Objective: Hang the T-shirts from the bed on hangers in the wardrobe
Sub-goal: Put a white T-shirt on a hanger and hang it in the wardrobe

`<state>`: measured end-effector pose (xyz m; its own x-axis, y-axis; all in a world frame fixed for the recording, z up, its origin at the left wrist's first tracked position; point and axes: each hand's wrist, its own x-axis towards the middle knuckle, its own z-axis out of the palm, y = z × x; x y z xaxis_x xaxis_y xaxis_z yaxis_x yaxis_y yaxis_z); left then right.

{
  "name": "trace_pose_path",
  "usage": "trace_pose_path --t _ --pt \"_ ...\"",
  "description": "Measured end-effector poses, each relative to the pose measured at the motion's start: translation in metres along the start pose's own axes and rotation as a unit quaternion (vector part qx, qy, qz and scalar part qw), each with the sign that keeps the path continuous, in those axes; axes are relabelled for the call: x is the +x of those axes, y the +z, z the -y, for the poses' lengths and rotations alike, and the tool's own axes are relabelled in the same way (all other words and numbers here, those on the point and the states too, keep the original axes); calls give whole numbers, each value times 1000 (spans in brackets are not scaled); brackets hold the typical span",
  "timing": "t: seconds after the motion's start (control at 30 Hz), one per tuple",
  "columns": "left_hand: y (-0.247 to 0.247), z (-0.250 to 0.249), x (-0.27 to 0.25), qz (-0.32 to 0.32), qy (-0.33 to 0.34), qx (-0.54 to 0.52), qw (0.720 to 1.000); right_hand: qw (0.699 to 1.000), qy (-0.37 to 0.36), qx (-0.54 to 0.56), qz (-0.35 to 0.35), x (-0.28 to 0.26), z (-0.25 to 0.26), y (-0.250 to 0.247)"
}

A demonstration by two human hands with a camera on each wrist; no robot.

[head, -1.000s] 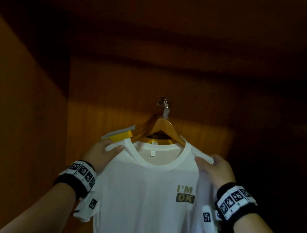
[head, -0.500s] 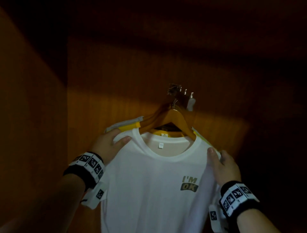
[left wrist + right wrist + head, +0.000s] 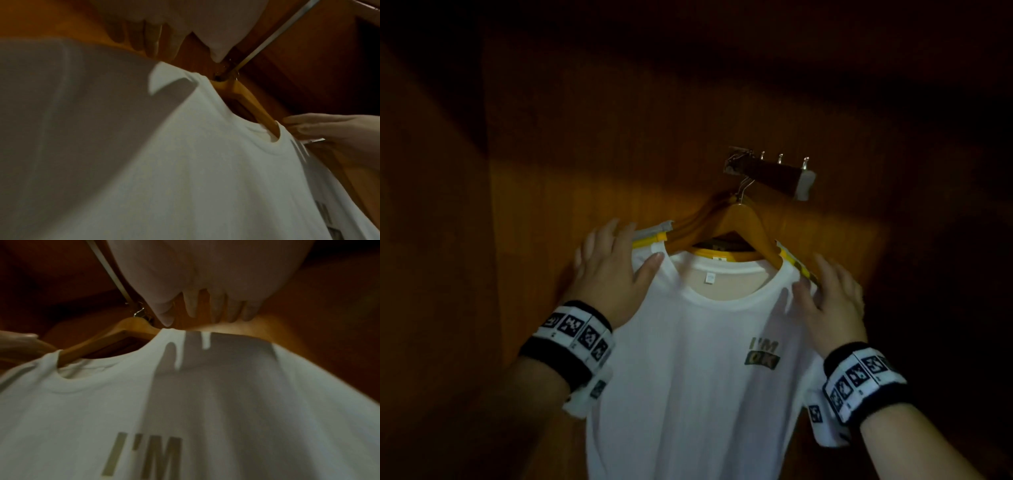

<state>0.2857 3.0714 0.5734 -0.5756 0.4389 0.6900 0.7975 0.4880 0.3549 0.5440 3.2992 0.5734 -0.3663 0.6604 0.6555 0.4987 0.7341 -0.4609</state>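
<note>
- White T-shirt (image 3: 688, 359) with "I'M OK" print sits on the front wooden hanger (image 3: 743, 222), hook over the wardrobe rail (image 3: 770, 171).
- Left hand (image 3: 613, 274): fingers straight and apart, flat on the shirt shoulder left of the hanger neck, thumb at the collar. Gripping nothing.
- Right hand (image 3: 832, 301): fingers straight, slightly spread, laid on the shoulder right of the hanger neck. Also gripping nothing.
- Looks like final smoothing; this shirt is basically hung.
- Risk: uneven push from either palm could tip the hanger and slide a shoulder off its arm, as the wide collar gives little hold.
- Risk: hook sits close to the rail's free end; a sideways nudge might walk it off.
- Wardrobe (image 3: 551, 137) contents: behind this hanger, a second wooden hanger carrying a yellow-and-grey garment (image 3: 650, 234), pressed close against the white one. Snagging it while pulling the hands away would drag both.
- Bed not in view, so can't tell how many shirts remain.
</note>
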Motion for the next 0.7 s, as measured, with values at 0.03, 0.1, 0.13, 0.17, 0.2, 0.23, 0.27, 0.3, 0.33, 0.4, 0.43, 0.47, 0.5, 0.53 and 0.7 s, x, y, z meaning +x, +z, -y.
trace_pose_path --t 0.03,0.1,0.13,0.17,0.2,0.23,0.27,0.3,0.33,0.4,0.43,0.47,0.5,0.53,0.7 --pt "8 -2 0 20 3 1 1000 1000 -9 5 17 2 5 5" --pt "26 1 -1 42 6 22 999 999 -24 1 35 2 9 19" --pt "32 4 -2 40 8 33 999 999 -29 -9 27 1 8 26" --pt "38 6 -3 32 12 38 999 999 -29 -16 14 0 7 33" --pt "41 7 -4 17 15 39 999 999 -26 -19 -1 -1 5 39" --pt "43 8 -4 3 17 38 999 999 -23 -17 -15 -1 5 45" --pt "43 7 -4 -7 16 35 999 999 -23 -18 -27 0 4 49" --pt "43 8 -4 -14 14 33 999 999 -24 -22 -37 1 4 53" --pt "43 8 -3 -20 14 32 999 998 -25 -27 -46 3 3 58" --pt "43 10 -3 -28 20 32 999 997 -31 -35 -57 5 2 64" --pt "43 11 -3 -29 23 35 999 997 -36 -37 -62 5 1 67" --pt "42 12 -4 -28 23 37 999 996 -43 -37 -66 5 0 69" --pt "41 12 -3 -23 19 38 999 996 -51 -38 -68 5 -1 70" --pt "37 11 -3 -12 13 37 999 995 -56 -39 -67 5 -2 70" --pt "6 2 8 119 -20 50 991 998 -51 -29 4 9 0 55"
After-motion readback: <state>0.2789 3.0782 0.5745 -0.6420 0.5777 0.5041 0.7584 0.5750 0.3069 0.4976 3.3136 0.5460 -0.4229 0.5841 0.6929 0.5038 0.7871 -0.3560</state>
